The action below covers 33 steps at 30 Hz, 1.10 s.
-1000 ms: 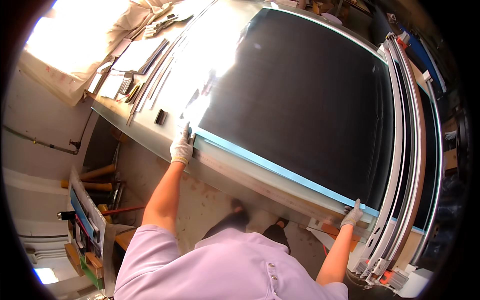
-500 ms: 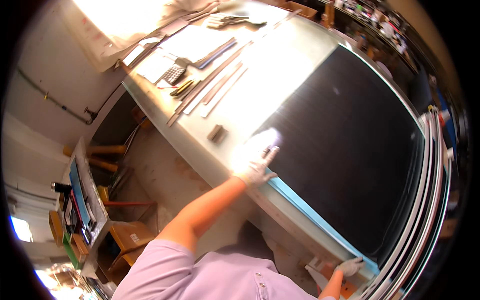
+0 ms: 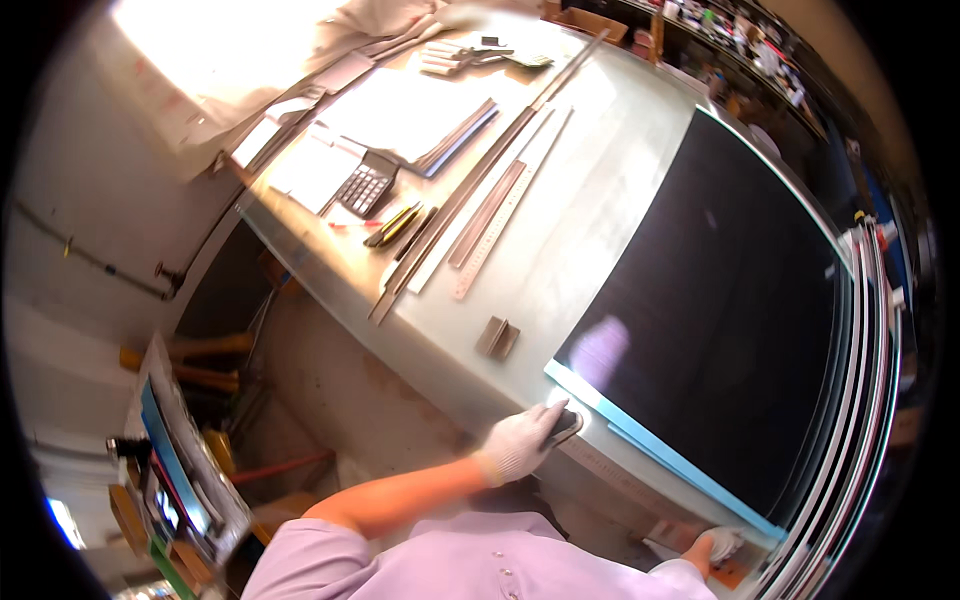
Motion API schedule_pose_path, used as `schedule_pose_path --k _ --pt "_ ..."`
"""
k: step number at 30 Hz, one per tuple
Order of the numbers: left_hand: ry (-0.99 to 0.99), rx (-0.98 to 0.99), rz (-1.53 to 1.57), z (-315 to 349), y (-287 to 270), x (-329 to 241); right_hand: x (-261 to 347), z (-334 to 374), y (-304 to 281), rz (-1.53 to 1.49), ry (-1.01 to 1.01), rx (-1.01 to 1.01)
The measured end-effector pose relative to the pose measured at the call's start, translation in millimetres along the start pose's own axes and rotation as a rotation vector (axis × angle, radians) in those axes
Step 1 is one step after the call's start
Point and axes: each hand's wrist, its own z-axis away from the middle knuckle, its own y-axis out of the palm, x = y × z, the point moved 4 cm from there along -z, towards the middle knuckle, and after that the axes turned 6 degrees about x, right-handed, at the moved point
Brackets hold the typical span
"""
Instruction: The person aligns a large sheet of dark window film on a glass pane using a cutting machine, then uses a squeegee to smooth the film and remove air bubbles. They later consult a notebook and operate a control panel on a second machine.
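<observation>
At lower centre, the left hand [image 3: 515, 443], in a white knitted glove, has its fingers [image 3: 543, 415] closed around a small, dark, rounded object [image 3: 566, 428]. At lower right, the gloved right hand [image 3: 724, 546] is near a flat, light-blue strip [image 3: 655, 447]; its finger spread cannot be determined. The strip borders a smooth, reflective black sheet [image 3: 720, 310], right of centre on the pale tabletop [image 3: 450, 335].

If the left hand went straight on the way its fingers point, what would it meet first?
The left hand, holding a dark object, would probably first meet the blue strip, near its left end, along the edge of the black sheet; the hand's height is unclear.
</observation>
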Motion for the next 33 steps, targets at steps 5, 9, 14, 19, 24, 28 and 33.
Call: schedule_pose_path --k 5,9,14,19,24,28,33 --pt "-0.312 -0.453 -0.153 1.0 -124.7 90.6 10.6 59.7 -38.4 0.023 -0.021 0.051" --pt "-0.163 -0.107 -0.177 -52.9 -126.4 163.6 36.3 104.7 -84.5 -0.055 0.079 0.129" --pt "-0.027 -0.280 0.039 -150.4 -170.0 119.2 68.2 144.5 -112.3 -0.089 0.045 0.199" --pt "-0.009 -0.085 0.134 -133.1 -200.8 140.2 72.7 169.5 -121.9 -0.086 0.008 0.176" --pt "-0.299 -0.122 0.172 -112.0 -281.2 274.2 76.6 212.6 -142.9 -0.076 0.017 0.092" --pt "-0.358 -0.459 0.676 -148.1 -382.4 458.2 83.6 261.1 -191.0 -0.040 -0.029 0.162" --pt "-0.612 -0.855 1.135 -205.5 -512.3 630.6 89.8 349.8 -287.4 0.003 -0.284 0.425"
